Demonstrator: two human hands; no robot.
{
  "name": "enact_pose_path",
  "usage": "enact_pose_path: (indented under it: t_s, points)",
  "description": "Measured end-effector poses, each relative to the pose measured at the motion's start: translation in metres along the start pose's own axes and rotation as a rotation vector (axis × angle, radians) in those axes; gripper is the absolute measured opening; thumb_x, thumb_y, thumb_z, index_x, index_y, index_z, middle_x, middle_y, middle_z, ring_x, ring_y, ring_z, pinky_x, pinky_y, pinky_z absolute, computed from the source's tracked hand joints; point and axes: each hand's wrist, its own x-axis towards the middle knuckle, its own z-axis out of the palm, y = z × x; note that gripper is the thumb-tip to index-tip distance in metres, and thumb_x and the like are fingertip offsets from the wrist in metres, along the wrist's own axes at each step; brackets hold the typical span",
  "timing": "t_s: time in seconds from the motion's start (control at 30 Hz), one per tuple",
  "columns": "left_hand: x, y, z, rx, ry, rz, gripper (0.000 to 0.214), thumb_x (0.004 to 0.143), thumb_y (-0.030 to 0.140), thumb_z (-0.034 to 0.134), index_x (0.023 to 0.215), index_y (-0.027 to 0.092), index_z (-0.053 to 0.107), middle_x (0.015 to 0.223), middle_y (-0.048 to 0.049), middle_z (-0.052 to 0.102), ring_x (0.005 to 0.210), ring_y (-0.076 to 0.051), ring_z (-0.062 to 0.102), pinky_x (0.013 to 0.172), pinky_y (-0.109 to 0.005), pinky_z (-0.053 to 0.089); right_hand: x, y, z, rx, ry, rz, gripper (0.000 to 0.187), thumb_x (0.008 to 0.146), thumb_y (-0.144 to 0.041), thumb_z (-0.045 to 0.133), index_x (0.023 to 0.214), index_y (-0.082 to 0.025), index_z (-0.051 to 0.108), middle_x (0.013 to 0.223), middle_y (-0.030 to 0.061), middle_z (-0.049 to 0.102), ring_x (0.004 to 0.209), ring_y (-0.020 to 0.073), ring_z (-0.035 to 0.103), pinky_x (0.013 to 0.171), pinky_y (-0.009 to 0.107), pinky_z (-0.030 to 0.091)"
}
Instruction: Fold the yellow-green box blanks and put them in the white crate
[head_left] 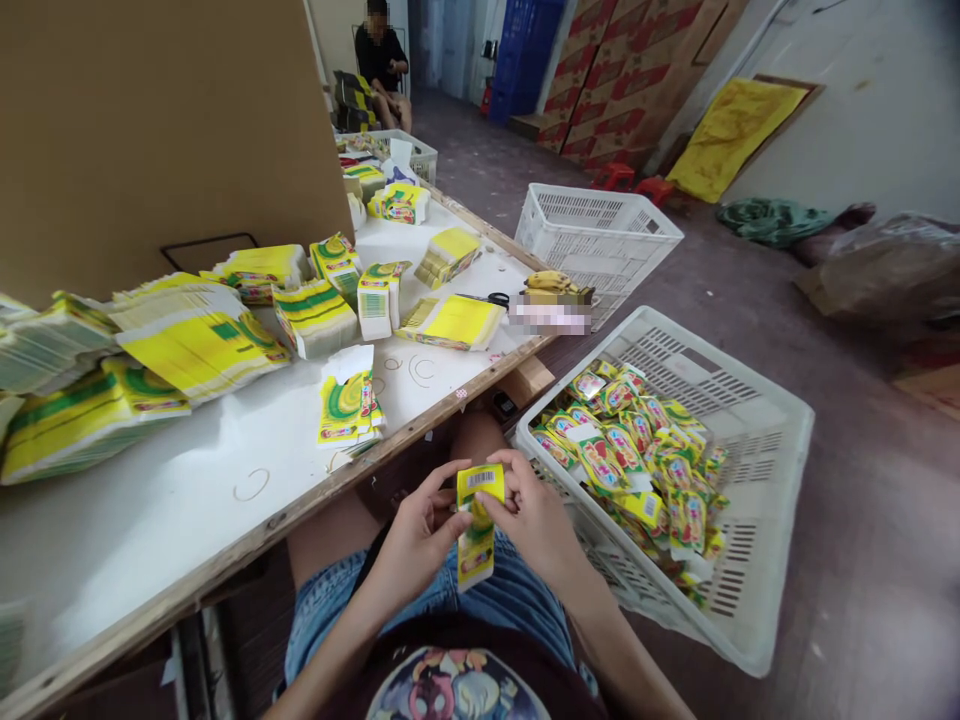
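Note:
Over my lap I hold a small yellow and green printed packet (478,540) between both hands, its barcode end up. My left hand (427,530) pinches its left edge with thumb and fingers. On the opposite edge my right hand (536,510) grips it, thumb across the front and fingers partly hidden behind. A small pile of similar flat printed packets (349,400) lies at the near edge of the white table (315,500). To my right stands a white plastic crate (750,480) holding many yellow, green and red packets (622,440).
Stacks of yellow printed cardboard (195,340) line the table's left and back. Scissors (496,299) and bananas (555,285) lie near its right corner. Another white crate (600,225) stands beyond. A seated person (381,60) is at the back, near blue crates (529,55).

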Motion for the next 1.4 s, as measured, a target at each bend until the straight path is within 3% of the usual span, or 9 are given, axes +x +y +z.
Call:
enact_pose_path:
  t_s: [0.4, 0.57, 0.63, 0.77, 0.9, 1.0, 1.17, 1.27, 1.4]
  points:
    - [0.006, 0.002, 0.005, 0.075, 0.044, 0.053, 0.047, 0.081, 0.030, 0.073, 0.124, 0.019, 0.059, 0.096, -0.0090, 0.076, 0.086, -0.023, 0.072, 0.076, -0.033, 0.057, -0.009, 0.013, -0.010, 0.294, 0.075, -0.040, 0.022, 0.093, -0.032, 0.058, 0.109, -0.020, 0.066, 0.099, 0.0072, 0.070, 0.083, 0.0217, 0.066, 0.071, 0.033, 0.054]
    - [0.017, 0.020, -0.036, 0.577, 0.545, 0.320, 0.048, 0.086, 0.033, 0.065, 0.131, 0.018, 0.056, 0.139, -0.0154, 0.057, 0.135, -0.031, 0.047, 0.117, -0.048, 0.030, -0.009, 0.023, -0.048, -0.172, 0.794, -0.147, 0.021, 0.088, -0.035, 0.068, 0.102, -0.020, 0.065, 0.101, 0.0099, 0.065, 0.096, 0.0278, 0.058, 0.088, 0.044, 0.047]
    - [0.023, 0.030, -0.067, 0.650, 0.777, 0.338, 0.069, 0.084, 0.034, 0.066, 0.145, 0.013, 0.039, 0.151, -0.0215, 0.040, 0.145, -0.036, 0.028, 0.121, -0.054, 0.015, -0.007, 0.028, -0.061, -0.289, 0.915, -0.166, 0.035, 0.083, -0.039, 0.073, 0.110, -0.018, 0.064, 0.107, 0.0127, 0.064, 0.099, 0.0291, 0.055, 0.092, 0.047, 0.043]
    - [0.027, 0.038, -0.118, 0.997, 1.011, 0.058, 0.076, 0.078, 0.039, 0.068, 0.142, 0.009, 0.042, 0.114, -0.0174, 0.065, 0.114, -0.038, 0.056, 0.101, -0.055, 0.040, -0.005, 0.034, -0.054, -0.214, 0.741, -0.128, 0.029, 0.088, -0.040, 0.066, 0.107, -0.019, 0.064, 0.102, 0.0091, 0.064, 0.081, 0.0225, 0.054, 0.085, 0.042, 0.046]
    - [0.019, 0.041, -0.128, 0.915, 1.032, 0.096, 0.048, 0.080, 0.036, 0.063, 0.122, 0.013, 0.060, 0.085, -0.0069, 0.066, 0.084, -0.029, 0.062, 0.084, -0.043, 0.049, -0.006, 0.022, -0.024, -0.042, 0.579, -0.091, 0.019, 0.092, -0.034, 0.061, 0.103, -0.020, 0.065, 0.095, 0.0061, 0.065, 0.076, 0.0203, 0.055, 0.077, 0.037, 0.048]
    - [0.008, 0.044, -0.106, 0.832, 0.951, 0.182, 0.032, 0.087, 0.036, 0.056, 0.109, 0.014, 0.064, 0.089, -0.0074, 0.069, 0.081, -0.024, 0.062, 0.080, -0.037, 0.050, -0.006, 0.003, -0.006, 0.031, 0.488, -0.173, 0.014, 0.095, -0.028, 0.057, 0.103, -0.022, 0.066, 0.098, 0.0067, 0.068, 0.084, 0.0215, 0.061, 0.077, 0.036, 0.050]
    - [-0.008, 0.034, -0.041, 0.703, 0.481, 0.308, 0.023, 0.090, 0.038, 0.059, 0.094, 0.018, 0.070, 0.086, -0.0045, 0.071, 0.078, -0.020, 0.066, 0.074, -0.028, 0.052, -0.002, -0.025, 0.012, -0.021, 0.307, -0.377, 0.045, 0.094, -0.023, 0.058, 0.139, -0.025, 0.050, 0.140, 0.0119, 0.057, 0.128, 0.0296, 0.052, 0.103, 0.048, 0.043]
    - [-0.011, 0.024, -0.014, 0.582, 0.261, 0.376, 0.019, 0.094, 0.030, 0.057, 0.095, 0.018, 0.071, 0.080, -0.0046, 0.066, 0.072, -0.018, 0.061, 0.068, -0.027, 0.049, -0.002, -0.026, 0.019, 0.032, 0.240, -0.320, 0.055, 0.093, -0.023, 0.060, 0.145, -0.026, 0.041, 0.135, 0.0126, 0.058, 0.111, 0.0267, 0.059, 0.096, 0.045, 0.049]
    - [-0.011, 0.020, -0.006, 0.529, 0.193, 0.363, 0.016, 0.092, 0.027, 0.061, 0.087, 0.017, 0.072, 0.076, -0.0042, 0.066, 0.072, -0.017, 0.060, 0.067, -0.026, 0.047, -0.005, -0.018, 0.018, 0.103, 0.285, -0.236, 0.038, 0.093, -0.022, 0.060, 0.129, -0.025, 0.051, 0.114, 0.0085, 0.058, 0.080, 0.0178, 0.054, 0.080, 0.035, 0.052]
